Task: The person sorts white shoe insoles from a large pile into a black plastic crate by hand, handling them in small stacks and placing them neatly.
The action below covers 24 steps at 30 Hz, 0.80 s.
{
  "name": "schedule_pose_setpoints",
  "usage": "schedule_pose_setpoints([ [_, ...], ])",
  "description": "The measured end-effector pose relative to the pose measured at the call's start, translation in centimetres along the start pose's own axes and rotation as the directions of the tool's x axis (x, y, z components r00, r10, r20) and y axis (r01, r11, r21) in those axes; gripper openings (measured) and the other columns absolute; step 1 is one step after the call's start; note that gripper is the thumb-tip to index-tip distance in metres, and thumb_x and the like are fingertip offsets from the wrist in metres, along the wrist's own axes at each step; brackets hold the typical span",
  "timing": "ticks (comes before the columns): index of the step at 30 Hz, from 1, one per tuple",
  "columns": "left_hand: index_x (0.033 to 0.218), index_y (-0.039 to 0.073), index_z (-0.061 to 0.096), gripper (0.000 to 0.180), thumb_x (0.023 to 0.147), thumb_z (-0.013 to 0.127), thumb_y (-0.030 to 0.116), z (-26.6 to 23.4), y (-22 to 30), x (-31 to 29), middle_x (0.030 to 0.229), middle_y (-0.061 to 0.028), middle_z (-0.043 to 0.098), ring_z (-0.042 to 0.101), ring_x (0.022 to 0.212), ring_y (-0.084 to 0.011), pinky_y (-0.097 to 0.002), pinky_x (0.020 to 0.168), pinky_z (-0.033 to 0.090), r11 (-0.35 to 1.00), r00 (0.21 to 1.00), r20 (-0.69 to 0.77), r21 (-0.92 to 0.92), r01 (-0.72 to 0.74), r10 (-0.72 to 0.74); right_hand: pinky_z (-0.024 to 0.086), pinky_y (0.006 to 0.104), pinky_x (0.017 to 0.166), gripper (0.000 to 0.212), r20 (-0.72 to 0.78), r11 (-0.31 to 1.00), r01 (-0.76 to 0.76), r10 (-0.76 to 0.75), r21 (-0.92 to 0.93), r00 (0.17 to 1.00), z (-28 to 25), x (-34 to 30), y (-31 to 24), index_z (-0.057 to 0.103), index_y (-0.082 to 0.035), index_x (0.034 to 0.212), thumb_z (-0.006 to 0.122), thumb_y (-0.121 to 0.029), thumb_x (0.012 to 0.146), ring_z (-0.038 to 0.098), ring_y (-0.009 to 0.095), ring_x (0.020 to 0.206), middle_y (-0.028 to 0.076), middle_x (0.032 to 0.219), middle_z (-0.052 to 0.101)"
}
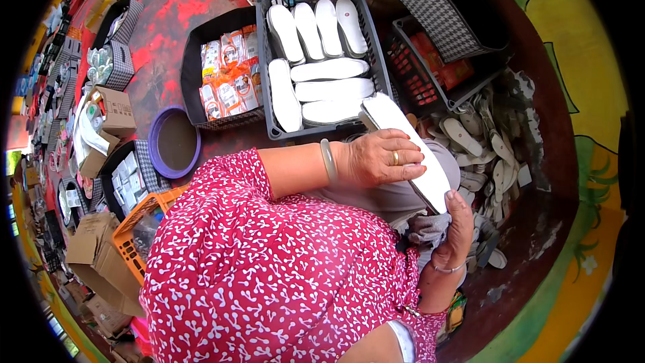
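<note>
White insole between both hands, above the lap, slanting from upper left to lower right, pale face up, a darker layer visible along the lower-left edge. Across its upper face, left hand, back upward, fingers lying nearly together; thumb hidden, so hard to tell clasping from mere resting in this grip. On a finger, 1 yellow ring; at the wrist, 1 pale bangle. At the near end, right hand, grip pinching the insole, thumb on top. Grey cloth bunched against the same hand, below the tip; at that wrist, 1 thin bracelet.

Beyond, behind the far tip in this view, a grey crate with 8 more insoles visible: 4 side by side at the far end, 3 crosswise nearer, 1 lengthwise along the left wall. Just left of it, a black box of orange-and-white packets; farther left, a purple basin, then an orange crate closer to the body. To the right, a heap of loose soles near the wall, with a dark crate beyond.
</note>
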<state>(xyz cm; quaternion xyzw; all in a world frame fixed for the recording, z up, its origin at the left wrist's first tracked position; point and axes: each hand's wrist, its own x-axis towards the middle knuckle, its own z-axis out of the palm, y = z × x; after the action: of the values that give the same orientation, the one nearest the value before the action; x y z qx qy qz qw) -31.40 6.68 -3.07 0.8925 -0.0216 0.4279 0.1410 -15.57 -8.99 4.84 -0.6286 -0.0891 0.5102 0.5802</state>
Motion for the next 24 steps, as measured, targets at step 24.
schedule_pose_setpoints([
  [24,0.128,0.007,0.050,0.049,0.079,0.057,0.005,-3.9,-26.6,-12.9,0.107,-0.0122,0.060,0.059,0.093,-0.0205,-0.0288,0.081,0.049,-0.097,-0.009,0.390,-0.207,0.973,-0.921,0.042,0.0200,0.057,0.027,0.064,0.970,0.104,-0.093,-0.218,0.994,-5.0,6.0,3.7,0.056,0.004,0.109,0.049,-0.017,0.093,0.054,0.010,0.060,0.007,0.067,0.059],
])
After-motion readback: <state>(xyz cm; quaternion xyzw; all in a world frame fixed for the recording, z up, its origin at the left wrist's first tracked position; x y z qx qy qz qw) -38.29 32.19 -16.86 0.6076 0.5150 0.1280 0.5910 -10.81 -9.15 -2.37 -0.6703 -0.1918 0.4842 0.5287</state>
